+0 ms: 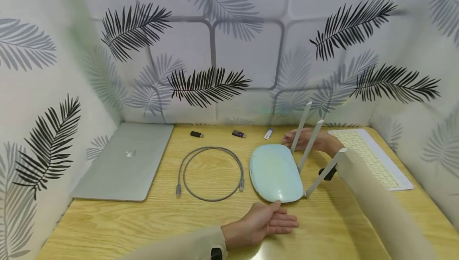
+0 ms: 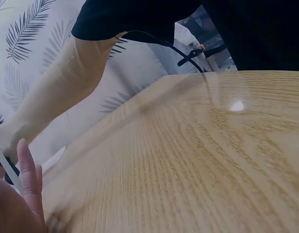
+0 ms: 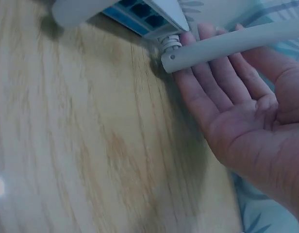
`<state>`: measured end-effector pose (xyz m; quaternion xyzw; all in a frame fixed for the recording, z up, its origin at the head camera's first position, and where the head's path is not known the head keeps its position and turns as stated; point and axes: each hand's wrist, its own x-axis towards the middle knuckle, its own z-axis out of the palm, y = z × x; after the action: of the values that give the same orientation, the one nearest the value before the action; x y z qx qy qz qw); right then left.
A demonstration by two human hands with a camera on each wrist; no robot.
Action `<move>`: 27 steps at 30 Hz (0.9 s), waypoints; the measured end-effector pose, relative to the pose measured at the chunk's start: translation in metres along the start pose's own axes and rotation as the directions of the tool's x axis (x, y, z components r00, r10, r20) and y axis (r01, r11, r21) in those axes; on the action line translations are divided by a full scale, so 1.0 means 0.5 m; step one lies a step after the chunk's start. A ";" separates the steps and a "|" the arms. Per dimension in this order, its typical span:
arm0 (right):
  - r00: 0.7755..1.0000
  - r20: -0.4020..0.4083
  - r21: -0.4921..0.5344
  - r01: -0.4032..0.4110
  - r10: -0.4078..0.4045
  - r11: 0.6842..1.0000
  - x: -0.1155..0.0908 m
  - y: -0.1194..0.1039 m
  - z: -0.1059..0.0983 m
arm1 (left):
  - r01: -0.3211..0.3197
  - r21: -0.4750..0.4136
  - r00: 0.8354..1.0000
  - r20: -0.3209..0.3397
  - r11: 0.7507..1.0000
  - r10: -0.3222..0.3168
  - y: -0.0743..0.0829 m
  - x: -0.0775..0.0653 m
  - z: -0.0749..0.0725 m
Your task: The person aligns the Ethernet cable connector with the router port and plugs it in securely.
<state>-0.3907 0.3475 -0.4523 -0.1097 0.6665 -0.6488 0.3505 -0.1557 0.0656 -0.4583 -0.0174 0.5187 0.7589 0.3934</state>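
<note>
A pale blue-white router [image 1: 275,172] lies on the wooden table, its three white antennas [image 1: 311,144] slanting up along its right side. My left hand [image 1: 259,223] is at its near end, palm turned up and fingers straight, with the thumb at the router's edge. Those fingers [image 2: 30,177] also show at the lower left of the left wrist view. Beyond the far end, my right hand [image 1: 306,135] is partly hidden behind antennas. In the right wrist view its fingers [image 3: 221,80] extend behind an antenna [image 3: 227,46], by the router's corner with ports [image 3: 142,14].
A grey cable [image 1: 211,200] is coiled left of the router. Behind it lie a black USB stick [image 1: 196,134], a dark USB stick [image 1: 238,133] and a white one [image 1: 268,134]. A closed silver laptop [image 1: 125,164] sits far left, a white keyboard [image 1: 371,158] at right. Patterned walls enclose the table.
</note>
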 end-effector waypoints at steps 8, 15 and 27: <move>0.983 -0.026 -0.126 -0.183 0.181 0.975 0.022 -0.005 0.018 | -0.045 -0.027 0.996 -0.073 0.999 0.043 -0.006 0.028 -0.001; 0.982 0.045 -0.403 -0.151 0.185 0.903 -0.020 -0.027 0.032 | -0.014 0.028 0.999 -0.035 1.000 0.015 -0.004 0.033 -0.013; 0.982 0.098 -0.565 -0.077 0.159 0.821 -0.121 -0.028 -0.006 | -0.121 0.140 0.975 -0.171 0.983 0.144 0.014 0.040 -0.030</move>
<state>-0.3526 0.3842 -0.4200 -0.2112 0.8061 -0.3931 0.3887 -0.1792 0.0641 -0.4685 -0.0259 0.5999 0.7438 0.2936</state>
